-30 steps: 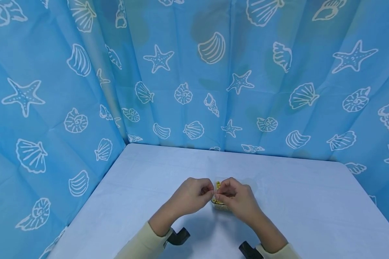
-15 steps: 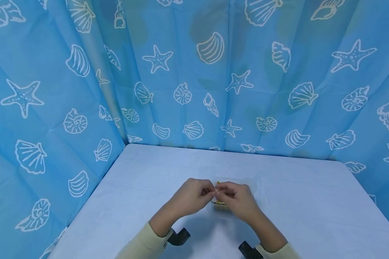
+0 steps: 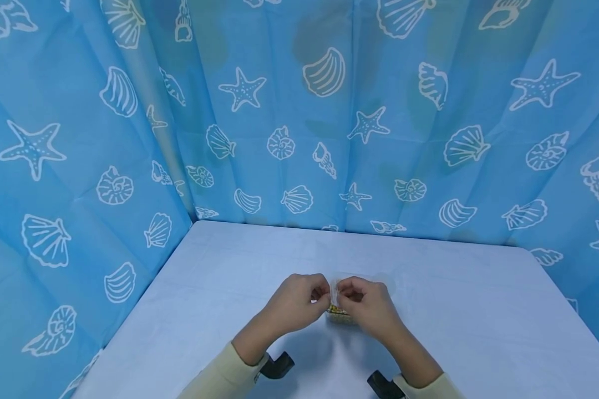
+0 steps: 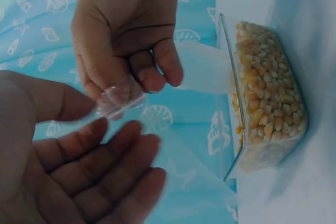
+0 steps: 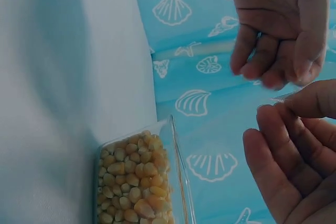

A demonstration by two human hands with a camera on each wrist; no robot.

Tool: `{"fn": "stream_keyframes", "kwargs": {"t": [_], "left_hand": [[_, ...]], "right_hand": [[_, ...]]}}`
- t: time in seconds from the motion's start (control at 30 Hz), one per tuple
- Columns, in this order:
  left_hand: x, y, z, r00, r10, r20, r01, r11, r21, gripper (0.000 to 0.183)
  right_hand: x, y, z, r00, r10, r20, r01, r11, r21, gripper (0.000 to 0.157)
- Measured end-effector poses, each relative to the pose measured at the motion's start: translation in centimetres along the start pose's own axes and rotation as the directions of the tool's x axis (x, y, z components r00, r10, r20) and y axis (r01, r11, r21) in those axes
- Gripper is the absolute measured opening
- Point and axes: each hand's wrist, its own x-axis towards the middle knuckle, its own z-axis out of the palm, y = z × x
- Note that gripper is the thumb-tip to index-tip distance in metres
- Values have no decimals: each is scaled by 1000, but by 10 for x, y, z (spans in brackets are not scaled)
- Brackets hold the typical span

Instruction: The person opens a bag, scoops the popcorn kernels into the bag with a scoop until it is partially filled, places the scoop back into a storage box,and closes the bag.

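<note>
Between my hands is a small clear plastic bag [image 4: 122, 99] with a ridged strip along its edge. My left hand [image 3: 298, 301] pinches one side of it between thumb and index finger, the other fingers loosely spread. Opposite, my right hand [image 3: 371, 306] pinches the bag with thumb and fingertips, and a sliver of the plastic shows in the right wrist view. Just below the hands stands a clear rectangular container [image 3: 340, 319] full of yellow corn kernels [image 4: 268, 85]; the right hand partly hides it in the head view.
A translucent whitish piece [image 4: 203, 68] shows behind the container's rim in the left wrist view. The white table [image 3: 259, 255] runs back to a blue curtain [image 3: 299, 160] with shell and starfish prints. Black devices [image 3: 278, 366] sit at both wrists.
The right fingertips came up to the left ones, then drew slightly apart again. A clear strip of plastic now shows between them, while the container stays in place.
</note>
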Motion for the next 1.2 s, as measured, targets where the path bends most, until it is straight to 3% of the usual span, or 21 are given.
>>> {"fn": "stream_keyframes", "kwargs": {"t": [0.13, 0.27, 0.43, 0.67, 0.93, 1.2], "left_hand": [[1, 0, 3, 999, -39, 6, 39, 999, 4, 21], [1, 1, 5, 999, -28, -29, 28, 1000, 7, 15], [0, 1, 5, 998, -32, -53, 31, 999, -7, 3], [-1, 2, 6, 996, -52, -73, 53, 999, 12, 5], [-2, 3, 10, 995, 1, -104, 11, 994, 110, 6], [-3, 4, 15, 987, 63, -150, -32, 978, 204, 6]], "right_hand": [[-1, 2, 1, 997, -78, 14, 78, 997, 20, 13], [-1, 2, 3, 991, -134, 12, 134, 991, 18, 16], [-1, 2, 4, 991, -131, -9, 132, 991, 13, 15], [0, 3, 7, 992, -120, -30, 119, 992, -44, 16], [-2, 3, 9, 984, -172, -49, 163, 975, -148, 16], [-3, 4, 10, 977, -206, -55, 191, 962, -197, 25]]}}
